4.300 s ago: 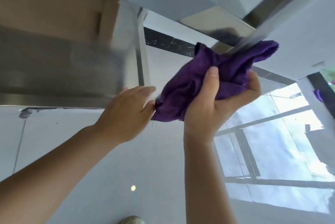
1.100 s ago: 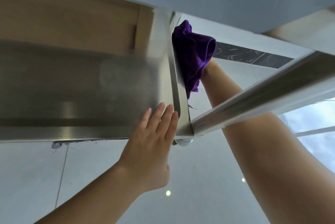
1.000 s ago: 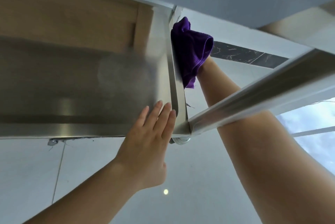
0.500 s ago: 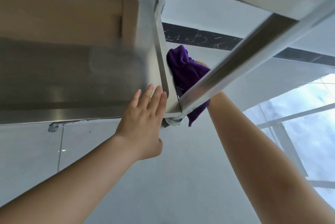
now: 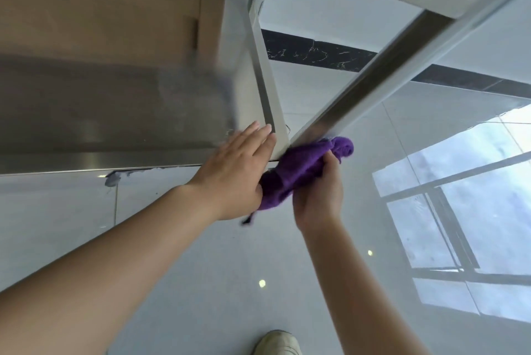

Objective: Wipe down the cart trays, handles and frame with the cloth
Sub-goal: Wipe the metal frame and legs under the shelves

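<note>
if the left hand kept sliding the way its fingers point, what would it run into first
Probably the raised side rim of the bottom tray: the left hand lies flat at the tray's corner, fingertips almost at that rim. Depth is unclear.

Left hand (image 5: 234, 170) flat, fingers straight, right hand (image 5: 319, 192) curled, grip closed

Steel cart tray (image 5: 120, 113) over glossy tiled floor (image 5: 201, 282); shoe (image 5: 277, 343) on floor.

The cart's post (image 5: 388, 67) and tray (image 5: 115, 113) run off the frame edges. The purple cloth (image 5: 298, 170) hides the tray corner, and only a shoe's toe (image 5: 277, 343) shows.
</note>
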Demonstrator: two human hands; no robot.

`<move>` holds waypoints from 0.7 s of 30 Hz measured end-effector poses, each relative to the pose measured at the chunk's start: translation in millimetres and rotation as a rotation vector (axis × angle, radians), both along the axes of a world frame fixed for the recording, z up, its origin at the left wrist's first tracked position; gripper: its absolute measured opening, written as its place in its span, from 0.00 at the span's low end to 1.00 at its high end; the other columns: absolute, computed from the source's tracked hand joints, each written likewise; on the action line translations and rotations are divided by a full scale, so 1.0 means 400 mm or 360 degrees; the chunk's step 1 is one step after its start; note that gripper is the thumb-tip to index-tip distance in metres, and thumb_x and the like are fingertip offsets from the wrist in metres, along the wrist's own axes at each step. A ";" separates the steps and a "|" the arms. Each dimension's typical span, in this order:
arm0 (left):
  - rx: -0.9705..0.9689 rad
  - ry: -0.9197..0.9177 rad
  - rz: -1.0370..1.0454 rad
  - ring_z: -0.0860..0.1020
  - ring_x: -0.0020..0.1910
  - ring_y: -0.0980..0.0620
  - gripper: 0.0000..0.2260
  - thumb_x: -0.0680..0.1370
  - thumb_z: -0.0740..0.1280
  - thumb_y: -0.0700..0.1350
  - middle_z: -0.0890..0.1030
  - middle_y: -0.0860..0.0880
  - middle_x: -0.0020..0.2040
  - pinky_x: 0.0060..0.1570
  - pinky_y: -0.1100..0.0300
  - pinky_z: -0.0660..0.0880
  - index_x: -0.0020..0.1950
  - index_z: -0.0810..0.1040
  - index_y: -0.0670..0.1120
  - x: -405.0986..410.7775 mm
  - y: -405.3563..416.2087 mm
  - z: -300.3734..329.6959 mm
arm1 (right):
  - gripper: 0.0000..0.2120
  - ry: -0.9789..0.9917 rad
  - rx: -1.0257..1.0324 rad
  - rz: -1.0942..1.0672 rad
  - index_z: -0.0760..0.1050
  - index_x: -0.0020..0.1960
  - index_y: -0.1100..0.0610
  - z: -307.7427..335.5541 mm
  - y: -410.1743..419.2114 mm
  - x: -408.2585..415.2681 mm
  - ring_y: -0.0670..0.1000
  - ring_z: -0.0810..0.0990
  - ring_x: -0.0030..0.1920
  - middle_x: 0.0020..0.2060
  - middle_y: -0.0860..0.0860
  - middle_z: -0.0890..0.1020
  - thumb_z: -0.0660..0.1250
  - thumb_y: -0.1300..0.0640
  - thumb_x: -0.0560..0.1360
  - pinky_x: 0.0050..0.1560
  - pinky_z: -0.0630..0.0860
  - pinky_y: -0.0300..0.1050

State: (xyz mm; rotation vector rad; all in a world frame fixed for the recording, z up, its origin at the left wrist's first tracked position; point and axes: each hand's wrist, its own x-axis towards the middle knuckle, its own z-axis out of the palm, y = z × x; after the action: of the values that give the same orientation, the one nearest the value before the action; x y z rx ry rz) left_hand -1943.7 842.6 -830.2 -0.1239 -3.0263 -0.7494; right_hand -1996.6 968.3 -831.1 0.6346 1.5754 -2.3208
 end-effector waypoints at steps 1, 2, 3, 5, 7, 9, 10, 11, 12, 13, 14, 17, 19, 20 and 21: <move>0.0096 0.0080 0.0026 0.53 0.75 0.44 0.30 0.71 0.50 0.43 0.59 0.40 0.75 0.72 0.58 0.46 0.74 0.58 0.37 0.013 -0.002 -0.002 | 0.11 0.0004 0.0052 0.0043 0.75 0.50 0.57 -0.005 -0.020 0.021 0.46 0.79 0.41 0.36 0.48 0.80 0.57 0.53 0.80 0.44 0.73 0.38; 0.0153 0.0158 0.0050 0.60 0.73 0.41 0.30 0.69 0.48 0.42 0.65 0.39 0.71 0.71 0.56 0.50 0.71 0.63 0.35 0.028 -0.003 -0.008 | 0.14 0.0021 0.0097 0.0023 0.73 0.59 0.57 -0.010 -0.036 0.032 0.47 0.78 0.46 0.42 0.49 0.80 0.57 0.50 0.80 0.47 0.73 0.39; 0.0187 0.0247 0.0090 0.65 0.70 0.39 0.30 0.68 0.48 0.41 0.70 0.38 0.68 0.69 0.53 0.54 0.69 0.67 0.35 0.044 -0.002 -0.016 | 0.20 0.0036 0.0117 0.0000 0.70 0.66 0.58 -0.005 -0.052 0.045 0.48 0.78 0.49 0.47 0.50 0.79 0.58 0.48 0.79 0.49 0.73 0.41; 0.0228 0.0322 0.0176 0.69 0.66 0.40 0.29 0.67 0.50 0.42 0.74 0.40 0.64 0.67 0.50 0.58 0.66 0.70 0.36 0.076 0.002 -0.026 | 0.31 0.0060 0.0106 -0.0023 0.64 0.71 0.58 -0.007 -0.070 0.050 0.52 0.77 0.53 0.52 0.53 0.77 0.62 0.45 0.72 0.54 0.74 0.45; 0.0214 0.0313 0.0222 0.69 0.66 0.41 0.29 0.68 0.52 0.44 0.74 0.42 0.65 0.67 0.49 0.57 0.67 0.69 0.38 0.095 0.004 -0.028 | 0.37 0.0138 0.0050 0.0030 0.62 0.72 0.58 -0.010 -0.074 0.066 0.56 0.77 0.55 0.53 0.57 0.76 0.65 0.48 0.65 0.56 0.73 0.48; 0.0202 0.0287 0.0264 0.70 0.66 0.41 0.26 0.70 0.54 0.42 0.74 0.42 0.65 0.68 0.52 0.57 0.67 0.69 0.37 0.102 -0.002 -0.032 | 0.37 0.0256 0.0022 0.0164 0.60 0.71 0.57 -0.021 -0.073 0.088 0.57 0.75 0.52 0.52 0.58 0.74 0.64 0.56 0.63 0.54 0.72 0.50; 0.0196 0.0282 0.0283 0.70 0.66 0.41 0.26 0.70 0.55 0.40 0.74 0.41 0.65 0.69 0.55 0.55 0.67 0.69 0.36 0.102 -0.009 -0.035 | 0.36 0.0309 0.0052 0.0282 0.60 0.70 0.55 -0.022 -0.077 0.104 0.56 0.73 0.52 0.52 0.57 0.72 0.62 0.59 0.61 0.53 0.72 0.51; 0.0182 0.0288 0.0297 0.70 0.66 0.41 0.26 0.69 0.54 0.39 0.74 0.39 0.64 0.69 0.57 0.54 0.67 0.69 0.35 0.102 -0.018 -0.037 | 0.37 0.0372 0.0176 0.0406 0.60 0.69 0.54 -0.028 -0.079 0.118 0.55 0.72 0.53 0.53 0.58 0.72 0.62 0.60 0.59 0.54 0.72 0.52; 0.0151 0.0292 0.0308 0.70 0.66 0.41 0.27 0.68 0.52 0.39 0.74 0.38 0.64 0.69 0.57 0.55 0.66 0.69 0.34 0.103 -0.028 -0.040 | 0.39 0.0458 0.0421 0.0525 0.58 0.68 0.52 -0.036 -0.078 0.131 0.56 0.71 0.57 0.58 0.58 0.71 0.62 0.60 0.58 0.59 0.72 0.57; 0.0104 0.0285 0.0325 0.70 0.65 0.40 0.28 0.67 0.51 0.41 0.74 0.38 0.63 0.68 0.54 0.57 0.66 0.69 0.34 0.105 -0.039 -0.043 | 0.40 0.0563 0.0756 0.0616 0.56 0.70 0.52 -0.044 -0.074 0.138 0.57 0.67 0.62 0.63 0.58 0.68 0.63 0.60 0.58 0.65 0.68 0.59; 0.0040 0.0276 0.0346 0.71 0.65 0.38 0.29 0.66 0.50 0.42 0.75 0.37 0.62 0.67 0.50 0.59 0.65 0.70 0.33 0.109 -0.050 -0.046 | 0.41 0.0661 0.1134 0.0667 0.54 0.71 0.54 -0.052 -0.066 0.137 0.57 0.63 0.66 0.66 0.57 0.63 0.65 0.61 0.61 0.68 0.64 0.58; -0.0139 0.0263 0.0373 0.74 0.62 0.37 0.30 0.66 0.49 0.43 0.76 0.37 0.60 0.64 0.43 0.64 0.63 0.72 0.33 0.123 -0.084 -0.054 | 0.43 0.0916 0.2055 0.0603 0.53 0.71 0.63 -0.071 -0.019 0.107 0.55 0.57 0.65 0.68 0.62 0.58 0.74 0.59 0.65 0.71 0.58 0.57; -0.0236 0.0270 0.0404 0.73 0.63 0.37 0.30 0.66 0.49 0.43 0.76 0.37 0.61 0.66 0.45 0.63 0.63 0.73 0.33 0.133 -0.104 -0.057 | 0.44 0.1281 0.2373 0.0490 0.55 0.67 0.63 -0.086 0.011 0.074 0.58 0.59 0.61 0.64 0.66 0.62 0.78 0.56 0.61 0.66 0.62 0.65; -0.0279 0.0270 0.0440 0.73 0.63 0.37 0.30 0.66 0.49 0.43 0.76 0.37 0.62 0.67 0.45 0.59 0.64 0.72 0.34 0.139 -0.113 -0.058 | 0.43 0.1489 0.2450 0.0436 0.56 0.64 0.61 -0.099 0.024 0.059 0.59 0.60 0.61 0.63 0.65 0.62 0.78 0.53 0.60 0.63 0.64 0.66; -0.0316 0.0258 0.0480 0.72 0.64 0.37 0.30 0.66 0.49 0.43 0.75 0.37 0.62 0.66 0.46 0.56 0.64 0.72 0.34 0.146 -0.122 -0.060 | 0.41 0.1646 0.2475 0.0389 0.57 0.63 0.61 -0.112 0.034 0.049 0.59 0.61 0.60 0.63 0.61 0.61 0.78 0.50 0.61 0.61 0.65 0.66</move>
State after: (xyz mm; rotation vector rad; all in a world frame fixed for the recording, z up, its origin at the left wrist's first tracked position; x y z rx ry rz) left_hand -1885.1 793.9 -854.2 0.2510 -2.8616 -0.3946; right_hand -1977.0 982.0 -875.8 -0.7192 3.4518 -0.7062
